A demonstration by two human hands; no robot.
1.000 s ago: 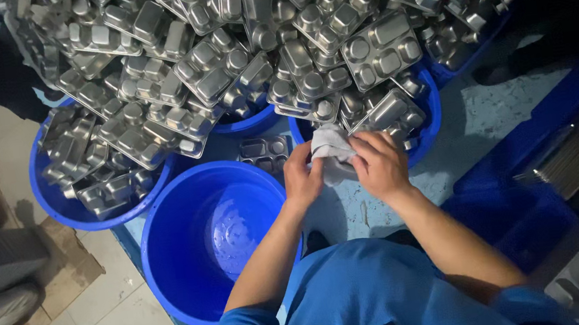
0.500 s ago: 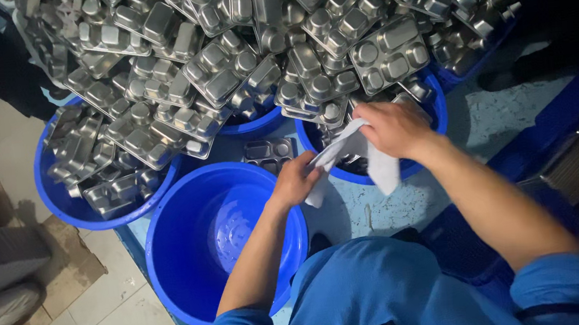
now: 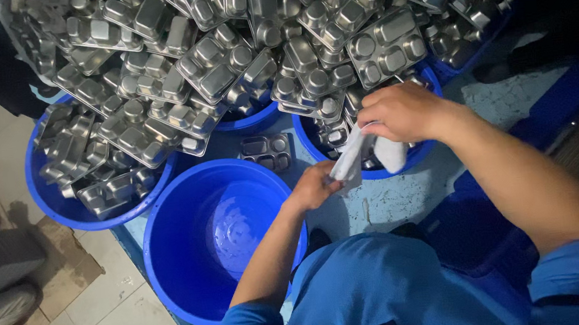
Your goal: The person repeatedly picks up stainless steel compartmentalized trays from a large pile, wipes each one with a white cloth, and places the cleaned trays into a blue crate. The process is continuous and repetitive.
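A white cloth [image 3: 359, 155] stretches between both my hands. My left hand [image 3: 315, 185] grips its lower end, just right of the empty blue tub [image 3: 167, 225]. My right hand [image 3: 402, 111] grips the upper end over the rim of a blue tub [image 3: 415, 166] filled with steel compartment trays [image 3: 385, 45]. A great heap of these trays covers the tubs at the top of the view.
Another blue tub [image 3: 58, 208] at the left brims with steel trays. One tray [image 3: 267, 150] lies flat between the tubs. Blue crates [image 3: 475, 222] stand at the right. A tiled floor [image 3: 91, 319] runs along the lower left.
My right hand has moved right and up over the tray-filled tub, pulling the cloth out long. My left hand has dropped lower, still holding the cloth's other end.
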